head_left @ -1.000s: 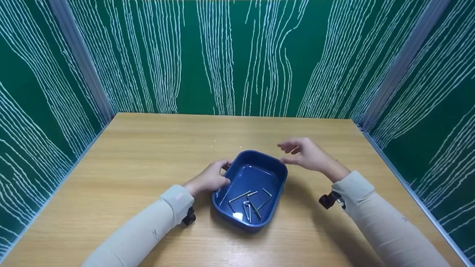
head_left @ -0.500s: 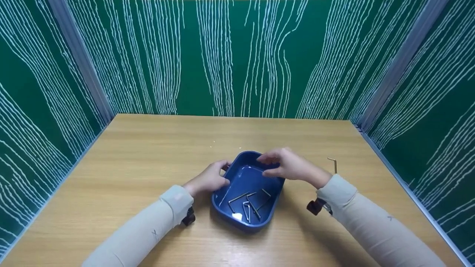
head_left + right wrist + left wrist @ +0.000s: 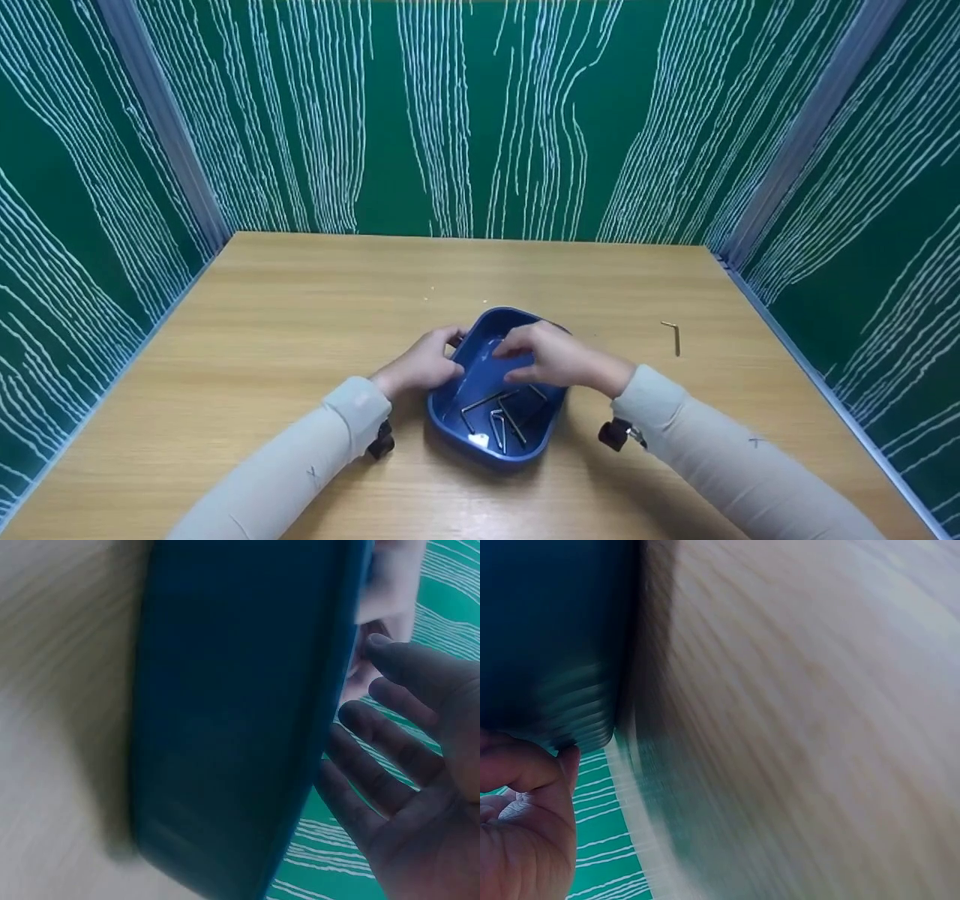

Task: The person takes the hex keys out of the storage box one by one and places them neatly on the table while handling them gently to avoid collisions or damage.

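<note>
Head view: A person's left hand (image 3: 424,364) grips the near-left wall of a blue tray (image 3: 478,380), thumb over the rim and fingers outside, while the right hand (image 3: 551,360) hovers above the tray's right half, fingers loosely curved, thumb apart, nothing visible in its grasp. Several L-shaped keys (image 3: 513,423) lie on the tray floor at the end nearest the person (their overlap makes an exact count unsure). A lone bent key (image 3: 677,339) rests on the wooden table (image 3: 322,300), well apart from the tray, to its right. With one piece outside the tray and a cluster inside, the handling looks to be at an early stage; the single key seems to be dealt with, the cluster seems to be what remains, and no second piece appears to be in hand.

Left wrist view: The left hand's thumb and finger bend against the tray's outer wall, near its corner, a hold that looks like steadying. The tray's contents are hidden from this side.

Right wrist view: Beyond the tray's rim, the right hand shows its palm, fingers extended and spread, with no key visible between them. Whether a fingertip touches the tray cannot be told from here.
</note>
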### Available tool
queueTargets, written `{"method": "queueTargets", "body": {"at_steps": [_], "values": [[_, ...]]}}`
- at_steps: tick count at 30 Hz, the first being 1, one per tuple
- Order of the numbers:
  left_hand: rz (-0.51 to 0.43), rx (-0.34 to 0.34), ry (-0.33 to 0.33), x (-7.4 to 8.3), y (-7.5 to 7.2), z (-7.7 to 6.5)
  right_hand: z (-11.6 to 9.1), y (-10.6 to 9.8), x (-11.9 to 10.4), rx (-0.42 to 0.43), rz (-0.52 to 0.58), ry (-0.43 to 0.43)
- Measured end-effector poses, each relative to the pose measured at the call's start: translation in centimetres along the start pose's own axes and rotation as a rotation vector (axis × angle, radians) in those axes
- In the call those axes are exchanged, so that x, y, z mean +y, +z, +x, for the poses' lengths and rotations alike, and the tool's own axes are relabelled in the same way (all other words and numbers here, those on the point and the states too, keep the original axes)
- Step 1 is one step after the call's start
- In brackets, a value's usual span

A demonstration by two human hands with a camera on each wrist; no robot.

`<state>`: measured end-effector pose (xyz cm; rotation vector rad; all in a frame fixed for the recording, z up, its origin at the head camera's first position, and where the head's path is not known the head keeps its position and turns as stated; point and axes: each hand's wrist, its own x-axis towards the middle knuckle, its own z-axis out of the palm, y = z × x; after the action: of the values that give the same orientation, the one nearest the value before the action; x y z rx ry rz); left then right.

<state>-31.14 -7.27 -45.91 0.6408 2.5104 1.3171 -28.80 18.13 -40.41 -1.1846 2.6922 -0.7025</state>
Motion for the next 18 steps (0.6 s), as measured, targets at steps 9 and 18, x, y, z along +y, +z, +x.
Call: {"method": "queueTargets", "body": {"at_steps": [9, 18], "values": [[-0.004, 0.000, -0.002, 0.1, -0.1, -0.1, 1.1, 1.7, -0.5, -0.087, -0.042, -0.008], [-0.005, 0.009, 0.011, 0.1, 0.0, 0.0, 1.9, 2.9, -0.7, -0.161, -0.125, -0.067]]}}
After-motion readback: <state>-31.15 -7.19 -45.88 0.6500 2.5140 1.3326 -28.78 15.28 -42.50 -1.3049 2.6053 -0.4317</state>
